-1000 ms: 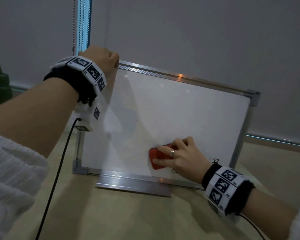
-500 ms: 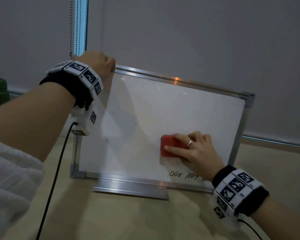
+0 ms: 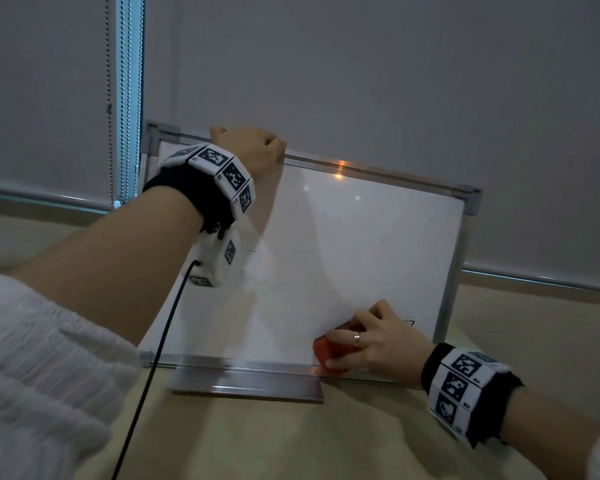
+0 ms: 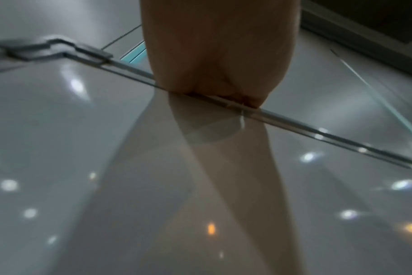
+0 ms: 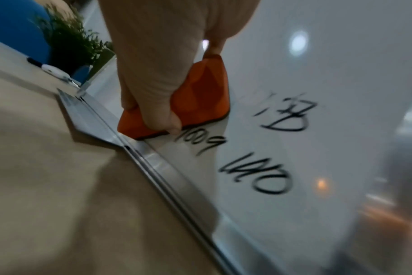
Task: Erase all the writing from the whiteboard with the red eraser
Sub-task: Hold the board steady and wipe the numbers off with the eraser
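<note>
A small metal-framed whiteboard (image 3: 361, 244) stands upright on the beige table. My left hand (image 3: 246, 147) grips its top edge near the left end, seen from below in the left wrist view (image 4: 214, 61). My right hand (image 3: 371, 341) holds the red eraser (image 3: 326, 355) against the board at its bottom edge, right of centre. In the right wrist view the eraser (image 5: 198, 104) sits just above the frame, and black writing (image 5: 256, 167) lies beside it toward the board's lower right. In the head view my right hand hides most of that writing.
A metal tray ledge (image 3: 246, 382) juts from the board's bottom onto the table (image 3: 257, 441). A black cable (image 3: 153, 372) hangs from my left wrist. Grey blinds (image 3: 361, 81) hang behind. A plant (image 5: 68, 42) and a marker (image 5: 47, 68) lie past the board's left end.
My right hand has carried the eraser up and right, then down to the board's bottom edge. The head view has shifted. My left hand keeps its grip on the top edge.
</note>
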{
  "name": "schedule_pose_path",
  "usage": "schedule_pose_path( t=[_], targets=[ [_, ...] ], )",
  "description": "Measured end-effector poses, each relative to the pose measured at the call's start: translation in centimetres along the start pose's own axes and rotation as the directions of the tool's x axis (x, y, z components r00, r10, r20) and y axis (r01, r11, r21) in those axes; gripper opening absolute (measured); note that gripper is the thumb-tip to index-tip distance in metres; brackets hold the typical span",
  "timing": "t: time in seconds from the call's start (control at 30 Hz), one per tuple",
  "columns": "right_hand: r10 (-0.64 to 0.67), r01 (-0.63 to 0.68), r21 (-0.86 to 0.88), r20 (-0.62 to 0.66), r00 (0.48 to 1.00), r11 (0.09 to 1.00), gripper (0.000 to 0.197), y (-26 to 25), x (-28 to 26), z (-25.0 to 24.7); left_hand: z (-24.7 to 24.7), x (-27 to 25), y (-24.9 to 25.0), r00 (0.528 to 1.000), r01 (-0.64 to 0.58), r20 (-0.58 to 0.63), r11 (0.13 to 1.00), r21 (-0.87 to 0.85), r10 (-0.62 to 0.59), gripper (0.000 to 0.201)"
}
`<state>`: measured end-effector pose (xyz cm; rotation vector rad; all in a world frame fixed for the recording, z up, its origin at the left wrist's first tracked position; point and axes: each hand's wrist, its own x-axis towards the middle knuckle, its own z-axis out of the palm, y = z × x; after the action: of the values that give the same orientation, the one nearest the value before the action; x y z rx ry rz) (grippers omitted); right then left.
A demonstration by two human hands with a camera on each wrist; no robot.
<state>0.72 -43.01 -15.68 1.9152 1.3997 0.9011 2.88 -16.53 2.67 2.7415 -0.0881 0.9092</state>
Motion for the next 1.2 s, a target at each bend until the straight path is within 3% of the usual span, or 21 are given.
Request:
schedule_pose_path(
  t=[0.17, 0.23, 0.33, 0.43, 0.5, 0.63, 0.77, 0.9, 1.1, 1.2],
  targets=[
    [-0.044, 0.048, -0.018, 0.179, 0.983, 0.999, 0.065, 3.2, -4.2, -1.5, -0.2, 0.2, 0.0, 1.000, -0.007, 0.021, 1.000, -0.003, 0.007, 0.031],
    [-0.028, 0.036, -0.033, 0.221, 0.975, 0.999, 0.056, 3.4, -3.5, -1.8, -0.1, 0.2, 0.1, 0.999, 0.001, 0.032, 1.000, 0.001, -0.002, 0.031],
    [-0.011, 0.017, -0.035, 0.165, 0.986, 0.999, 0.034, 2.5, -0.9, -1.5, -0.2, 0.2, 0.2, 1.000, 0.010, 0.025, 1.000, -0.002, -0.010, 0.032],
    [0.008, -0.009, 0.025, 0.055, 0.998, 1.000, 0.034, 0.1, 1.9, -0.7, -0.2, -0.1, 0.2, 1.000, 0.015, 0.005, 1.000, -0.008, -0.014, 0.031],
    [0.033, -0.032, 0.063, -0.013, 0.999, 0.998, 0.046, -1.1, 3.0, -0.5, -0.3, -0.3, 0.1, 1.000, 0.010, -0.014, 1.000, -0.017, -0.010, 0.032],
    [-0.020, 0.020, 0.020, 0.006, 1.000, 1.000, 0.030, -0.1, 0.8, -0.5, -0.5, -0.8, 0.0, 1.000, -0.010, -0.027, 1.000, -0.029, 0.009, 0.033],
    [-0.055, 0.059, -0.065, 0.060, 0.997, 0.996, 0.034, 2.4, -3.9, -0.4, -0.7, -1.0, 0.2, 1.000, -0.014, -0.026, 1.000, -0.023, 0.013, 0.034],
    [-0.111, 0.121, -0.084, 0.116, 0.987, 0.989, 0.033, 2.9, -3.7, -0.8, -0.7, -0.9, 0.5, 0.999, -0.006, -0.035, 1.000, -0.013, 0.006, 0.040],
    [-0.041, 0.042, 0.023, -0.045, 0.998, 0.999, 0.021, 0.1, 1.8, 0.1, -0.5, -0.8, 0.2, 0.999, -0.009, -0.037, 1.000, -0.010, 0.009, 0.039],
    [0.018, -0.015, 0.046, -0.080, 0.997, 0.999, 0.023, -0.3, 0.3, 0.2, -0.5, -0.8, 0.0, 0.999, -0.020, -0.038, 1.000, -0.010, 0.020, 0.039]
  ],
)
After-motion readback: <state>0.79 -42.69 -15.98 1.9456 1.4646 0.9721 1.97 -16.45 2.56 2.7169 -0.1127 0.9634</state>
